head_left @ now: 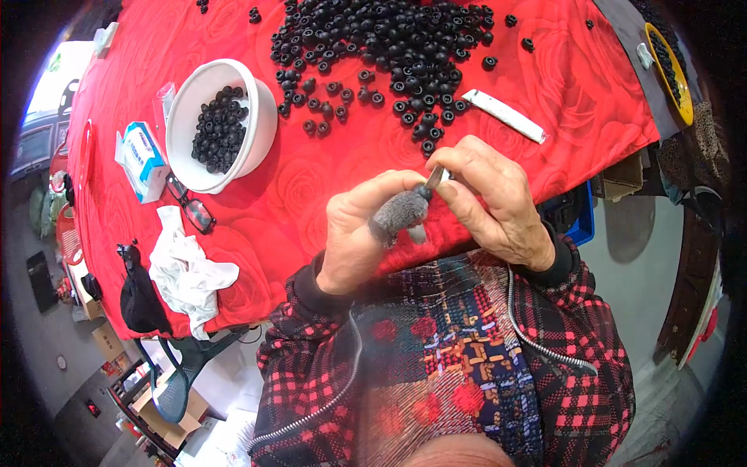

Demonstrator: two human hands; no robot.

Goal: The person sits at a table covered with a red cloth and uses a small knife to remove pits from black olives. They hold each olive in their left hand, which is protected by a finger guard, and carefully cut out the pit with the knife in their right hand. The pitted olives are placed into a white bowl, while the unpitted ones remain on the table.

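Observation:
Just above the table's near edge, my two hands meet. Between the fingertips of my left hand [346,229] is a small round black part [424,191], partly covered by the fingers. A grey fuzzy sleeve [401,212] wraps a finger of that hand. My right hand [498,206] pinches a short, flat metal blade [436,177], its tip against or very close to the black part. Beyond the hands, a big heap of similar round black parts with hollow openings [381,39] spreads over the red cloth [311,171].
At left stands a white bowl [261,128] holding more black parts. Near it lie a blue-and-white box [142,162], eyeglasses [198,214], a white cloth [183,268] and a black fabric item [142,292]. A white strip-shaped packet [506,115] rests right of the heap. A yellow-rimmed tray [685,105] is far right.

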